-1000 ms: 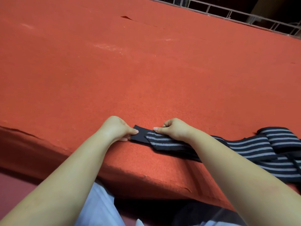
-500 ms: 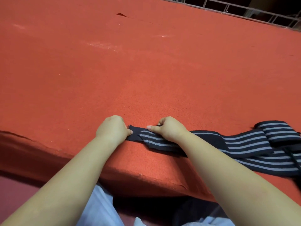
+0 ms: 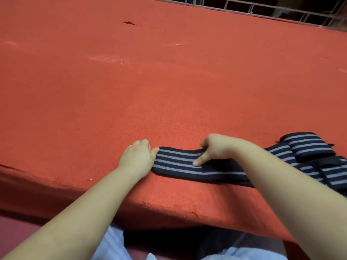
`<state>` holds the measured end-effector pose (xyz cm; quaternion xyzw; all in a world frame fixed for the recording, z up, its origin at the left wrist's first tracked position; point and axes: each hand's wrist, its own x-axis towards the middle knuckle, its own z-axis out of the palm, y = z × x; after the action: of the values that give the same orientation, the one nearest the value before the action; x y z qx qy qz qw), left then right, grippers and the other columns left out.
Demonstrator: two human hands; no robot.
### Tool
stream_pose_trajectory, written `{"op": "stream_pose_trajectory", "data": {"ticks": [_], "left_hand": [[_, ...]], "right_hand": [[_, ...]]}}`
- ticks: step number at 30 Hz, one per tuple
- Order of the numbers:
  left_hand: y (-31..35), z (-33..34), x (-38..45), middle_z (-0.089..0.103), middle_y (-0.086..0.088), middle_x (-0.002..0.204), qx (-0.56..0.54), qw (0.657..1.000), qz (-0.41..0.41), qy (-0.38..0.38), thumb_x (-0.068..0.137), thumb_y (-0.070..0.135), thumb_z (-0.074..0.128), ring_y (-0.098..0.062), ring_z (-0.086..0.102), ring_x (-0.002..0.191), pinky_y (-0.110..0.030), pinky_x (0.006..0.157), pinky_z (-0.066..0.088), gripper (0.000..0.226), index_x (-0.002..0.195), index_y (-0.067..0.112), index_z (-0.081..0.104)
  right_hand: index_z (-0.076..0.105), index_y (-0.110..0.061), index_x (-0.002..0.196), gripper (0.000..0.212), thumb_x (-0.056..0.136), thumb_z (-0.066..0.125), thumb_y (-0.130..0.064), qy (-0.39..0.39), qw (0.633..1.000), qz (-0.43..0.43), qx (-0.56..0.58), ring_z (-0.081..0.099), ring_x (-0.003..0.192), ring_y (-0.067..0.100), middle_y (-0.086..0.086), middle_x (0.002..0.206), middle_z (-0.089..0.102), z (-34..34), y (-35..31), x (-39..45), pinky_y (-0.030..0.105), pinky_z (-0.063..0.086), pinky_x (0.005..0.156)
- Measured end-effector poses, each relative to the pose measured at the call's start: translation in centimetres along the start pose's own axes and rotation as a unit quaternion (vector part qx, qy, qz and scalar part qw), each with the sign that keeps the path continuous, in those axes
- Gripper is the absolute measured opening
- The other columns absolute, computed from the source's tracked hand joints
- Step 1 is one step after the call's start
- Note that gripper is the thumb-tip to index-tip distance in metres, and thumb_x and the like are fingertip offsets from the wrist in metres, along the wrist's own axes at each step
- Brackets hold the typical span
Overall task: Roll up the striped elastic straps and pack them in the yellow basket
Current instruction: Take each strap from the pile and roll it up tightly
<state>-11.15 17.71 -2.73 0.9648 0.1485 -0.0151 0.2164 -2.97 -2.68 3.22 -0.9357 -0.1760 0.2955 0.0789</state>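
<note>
Fingers: left hand pinches strap end | right hand grips strap

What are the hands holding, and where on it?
Left hand pinches the striped strap at its free end; right hand grips its far edge.

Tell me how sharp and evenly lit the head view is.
Head view: strap stripes and both hands, left and right, fairly sharp; red surface evenly lit, faint pale sheen patches; wide-angle bends the far railing; background beyond it dark.
</note>
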Motion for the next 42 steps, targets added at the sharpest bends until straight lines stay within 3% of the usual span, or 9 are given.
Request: {"op": "stream_pose_trajectory", "data": {"ticks": [4,8,11,15,21,25,33,37,42], "left_hand": [[0.2,0.0,0.6,0.054,-0.013,0.115,0.021,0.999,-0.017,-0.020,0.097,0.042,0.039,-0.033,0.050,0.108,-0.038,0.094,0.038,0.036,0.107,0.009,0.051],[1.6,-0.2,0.9,0.050,-0.015,0.122,0.106,0.994,-0.033,-0.009,0.097,0.037,0.040,-0.034,0.047,0.116,-0.039,0.096,0.036,0.034,0.116,0.010,0.048],[4.9,0.7,0.6,0.050,-0.010,0.121,0.157,0.985,0.060,0.037,0.095,0.035,0.044,-0.029,0.045,0.116,-0.037,0.096,0.034,0.030,0.117,0.017,0.050],[10.5,3.9,0.3,0.053,-0.003,0.117,0.064,0.984,0.160,-0.033,0.094,0.049,0.042,-0.024,0.045,0.115,-0.036,0.098,0.032,0.034,0.109,0.023,0.058],[12.8,5.7,1.0,0.058,-0.007,0.113,0.119,0.982,0.148,-0.019,0.087,0.066,0.037,-0.027,0.049,0.110,-0.037,0.094,0.035,0.058,0.098,0.014,0.060],[11.3,4.4,0.8,0.062,-0.004,0.094,0.060,0.989,0.132,-0.038,0.083,0.066,0.046,-0.027,0.056,0.093,-0.032,0.069,0.037,0.049,0.070,0.020,0.042],[3.6,-1.8,3.8,0.063,-0.004,0.105,0.164,0.985,0.015,-0.052,0.075,0.071,0.054,-0.026,0.057,0.102,-0.031,0.075,0.038,0.052,0.087,0.020,0.057],[5.6,-0.4,3.2,0.059,-0.003,0.114,0.221,0.966,0.123,0.060,0.081,0.060,0.056,-0.025,0.051,0.112,-0.035,0.091,0.038,0.043,0.104,0.024,0.056],[11.2,4.2,0.7,0.052,0.002,0.119,0.066,0.964,0.254,-0.038,0.085,0.056,0.054,-0.019,0.044,0.117,-0.032,0.099,0.032,0.044,0.116,0.025,0.053]], "right_hand": [[0.066,-0.011,0.107,0.063,0.067,0.074,-0.059,-0.029,0.988,0.124,-0.091,0.060,0.096,0.024,0.005,0.105,0.067,-1.4,6.2,-1.8,0.029,0.046,0.081],[0.069,-0.010,0.096,0.060,0.066,0.073,-0.061,0.001,0.990,0.137,-0.021,0.060,0.085,0.023,0.006,0.092,0.067,-0.2,8.9,-2.5,0.027,0.042,0.071],[0.066,-0.007,0.100,0.062,0.068,0.074,-0.059,0.030,0.991,0.130,-0.010,0.060,0.090,0.026,0.008,0.094,0.065,0.3,8.8,-2.4,0.027,0.041,0.071],[0.060,-0.009,0.103,0.063,0.067,0.074,-0.059,0.074,0.989,0.125,-0.009,0.059,0.098,0.026,0.006,0.101,0.064,1.0,9.1,-2.7,0.032,0.045,0.080],[0.052,-0.017,0.117,0.073,0.067,0.066,-0.070,0.191,0.975,0.100,-0.050,0.048,0.113,0.027,0.006,0.118,0.053,3.0,10.0,-3.5,0.038,0.041,0.094],[0.053,-0.020,0.103,0.064,0.070,0.058,-0.074,0.222,0.972,0.049,-0.056,0.048,0.107,0.024,0.003,0.109,0.054,3.8,10.2,-3.7,0.036,0.038,0.091],[0.042,-0.020,0.085,0.049,0.081,0.051,-0.068,0.319,0.946,-0.019,-0.056,0.051,0.098,0.026,0.003,0.098,0.059,5.7,8.1,-2.0,0.036,0.035,0.080],[0.044,-0.019,0.083,0.052,0.080,0.050,-0.070,0.316,0.947,-0.003,-0.057,0.052,0.097,0.027,0.004,0.095,0.062,5.8,7.1,-1.5,0.038,0.035,0.082],[0.056,-0.017,0.094,0.056,0.076,0.056,-0.070,0.201,0.978,0.024,-0.054,0.057,0.096,0.026,0.003,0.097,0.064,3.3,7.9,-2.5,0.032,0.036,0.075]]}}
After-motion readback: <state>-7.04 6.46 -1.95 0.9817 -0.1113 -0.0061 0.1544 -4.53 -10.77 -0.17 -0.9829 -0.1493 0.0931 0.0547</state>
